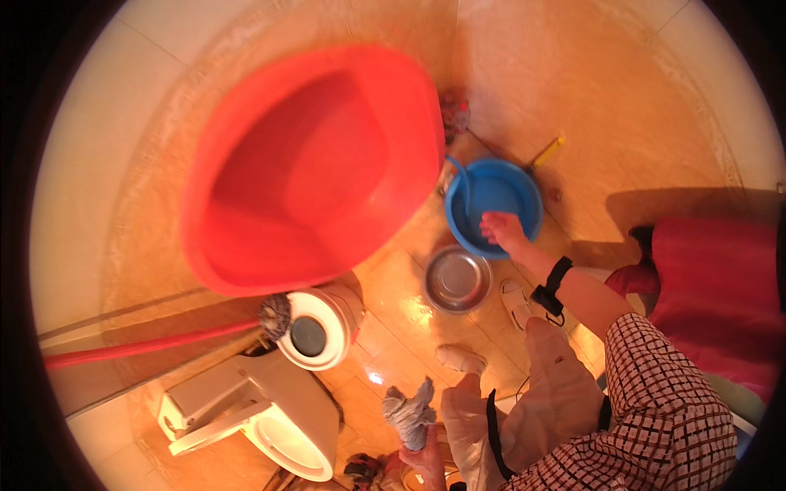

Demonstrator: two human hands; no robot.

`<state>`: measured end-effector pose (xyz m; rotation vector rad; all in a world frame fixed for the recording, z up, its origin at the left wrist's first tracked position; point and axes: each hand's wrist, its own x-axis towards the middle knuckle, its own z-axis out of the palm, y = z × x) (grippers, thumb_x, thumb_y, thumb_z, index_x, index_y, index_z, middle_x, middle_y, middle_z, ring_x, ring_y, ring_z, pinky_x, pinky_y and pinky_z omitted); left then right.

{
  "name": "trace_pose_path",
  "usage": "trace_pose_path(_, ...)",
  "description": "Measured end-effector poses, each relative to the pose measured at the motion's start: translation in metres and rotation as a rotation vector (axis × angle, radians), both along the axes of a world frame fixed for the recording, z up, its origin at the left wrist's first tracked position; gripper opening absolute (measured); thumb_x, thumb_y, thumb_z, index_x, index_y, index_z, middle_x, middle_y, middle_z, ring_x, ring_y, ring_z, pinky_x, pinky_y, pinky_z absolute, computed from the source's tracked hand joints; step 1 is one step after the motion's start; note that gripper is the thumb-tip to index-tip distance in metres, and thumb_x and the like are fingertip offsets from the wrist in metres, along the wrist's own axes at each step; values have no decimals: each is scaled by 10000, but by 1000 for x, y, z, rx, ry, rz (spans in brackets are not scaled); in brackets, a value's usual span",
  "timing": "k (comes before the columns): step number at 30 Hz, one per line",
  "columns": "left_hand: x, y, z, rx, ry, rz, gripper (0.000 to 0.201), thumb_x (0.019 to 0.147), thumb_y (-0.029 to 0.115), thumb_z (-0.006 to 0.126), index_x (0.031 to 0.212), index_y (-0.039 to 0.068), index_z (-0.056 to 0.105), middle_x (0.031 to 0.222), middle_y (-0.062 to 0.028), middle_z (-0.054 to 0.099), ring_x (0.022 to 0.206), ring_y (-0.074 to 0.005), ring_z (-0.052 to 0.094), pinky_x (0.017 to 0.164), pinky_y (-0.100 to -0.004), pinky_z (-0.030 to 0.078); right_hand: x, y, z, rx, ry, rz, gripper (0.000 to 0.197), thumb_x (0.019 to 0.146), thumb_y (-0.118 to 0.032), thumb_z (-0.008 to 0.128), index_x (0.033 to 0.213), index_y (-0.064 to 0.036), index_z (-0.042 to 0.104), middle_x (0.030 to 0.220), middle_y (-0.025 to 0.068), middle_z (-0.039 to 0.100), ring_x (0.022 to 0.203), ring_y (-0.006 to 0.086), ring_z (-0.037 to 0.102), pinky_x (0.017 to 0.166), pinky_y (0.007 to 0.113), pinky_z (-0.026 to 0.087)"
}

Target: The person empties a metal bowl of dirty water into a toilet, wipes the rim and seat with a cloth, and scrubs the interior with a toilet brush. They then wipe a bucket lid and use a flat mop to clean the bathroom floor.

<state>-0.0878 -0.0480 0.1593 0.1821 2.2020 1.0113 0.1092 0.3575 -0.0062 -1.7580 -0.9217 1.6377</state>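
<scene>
From where I stand, the blue basin (pixel 509 186) is the thing to measure by. The person's right hand (pixel 502 231) hangs over its near edge, fingers loosely bent; I see nothing in them, but I can't tell whether they pinch something small or touch the basin. The bent wrist looks like that of someone reaching down into a low container. A blue handle (pixel 467 184) leans at the basin's left side, angled up over the rim, probably so it can be picked up easily.

The grey cloth (pixel 409 412) is well apart from the basin, on its near side and a little to the left. The left hand (pixel 422 460) grips it from below, fingers closed around the lower end, so the loose top bunches and flops over. Held out past the knee like that, it seems kept clear of the trousers (pixel 557 360).

Just beside the basin, on its near-left side, sits a steel bowl (pixel 484 282), within easy reach. The big red tub (pixel 413 102) takes up the space left of the basin. Farther off, left and nearer the person, a mop (pixel 274 317) rests against a white bucket (pixel 342 348), perhaps for support. Beyond the basin's far-right edge lies a yellow stick (pixel 548 152).
</scene>
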Motion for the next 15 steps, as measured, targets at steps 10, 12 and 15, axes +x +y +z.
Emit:
trace_pose_path(10,-66,110,119,174,180,266,225,791,194,691,867,39,546,619,-18,516,465,-88,430,402,-227,313,-107,222,216,1030,-449,486,687,634,-257,789,1195,19,504,1197,203,533,1069,306,549,908,368,437)
trace_pose_path(12,-67,154,130,277,163,181,230,795,213,684,896,43,567,635,-14,526,491,-85,441,421,-220,314,-84,244,217,856,-448,490,614,630,-267,783,1133,2,558,1120,200,578,1035,318,563,898,369,443)
trace_pose_path(15,-5,268,163,339,-6,-21,451,832,301,629,1186,38,532,980,-71,607,731,-111,527,551,-236,382,41,273,220,685,-419,334,462,661,-250,759,1030,-19,601,1009,178,620,951,341,584,850,392,456)
